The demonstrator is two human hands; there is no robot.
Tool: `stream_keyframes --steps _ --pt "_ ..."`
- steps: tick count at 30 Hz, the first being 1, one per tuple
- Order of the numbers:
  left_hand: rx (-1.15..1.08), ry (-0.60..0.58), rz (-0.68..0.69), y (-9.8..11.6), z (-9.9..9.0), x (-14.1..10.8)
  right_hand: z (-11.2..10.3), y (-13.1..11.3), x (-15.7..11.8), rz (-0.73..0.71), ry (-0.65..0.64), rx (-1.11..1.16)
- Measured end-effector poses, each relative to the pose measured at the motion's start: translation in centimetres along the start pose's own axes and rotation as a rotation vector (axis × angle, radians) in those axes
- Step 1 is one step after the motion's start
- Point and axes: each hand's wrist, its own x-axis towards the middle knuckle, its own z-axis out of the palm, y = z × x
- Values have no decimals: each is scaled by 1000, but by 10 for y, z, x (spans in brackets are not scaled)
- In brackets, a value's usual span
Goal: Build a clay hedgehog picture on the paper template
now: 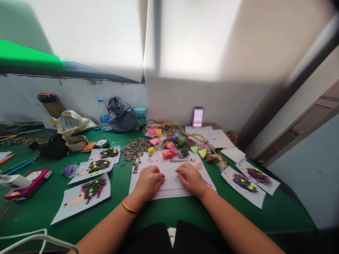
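Two bare hands work over a pencil-thin animal outline (171, 176) on a white sheet (172, 192) at the near edge of a green counter (169, 208), seen from the head camera. The left hand (150, 181), one gold bracelet (129, 206) at its wrist, rests on the sheet left of the outline; the right hand (191, 179) rests on its right. The fingers of both are curled inward, tips close to the drawing; whether they grasp anything small cannot be told.

Five hedgehog cards flank the sheet: three cards (92, 189) toward the counter's left edge, two cards (243, 186) toward its right edge, all with dark spines and small coloured balls. One pen (180, 160) lies just beyond the hands. Behind it sit bright packets (167, 154), too jumbled to count, beside one heap of striped seeds (135, 150).

Along the counter's far edge stand one bottle (103, 116), one blue bag (123, 118), one teal-lidded jar (141, 117) and, farther right, one phone (198, 117), upright.
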Motion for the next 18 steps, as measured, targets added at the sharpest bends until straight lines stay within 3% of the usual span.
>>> stream_keyframes --steps 6,14,18 --pt "47 -3 4 3 3 3 1 1 0 -5 -11 -1" --pt "-196 41 -88 -3 2 8 1 0 0 -1 -46 -3" --pt "-199 38 -84 -4 3 11 2 0 0 0 -62 -8"
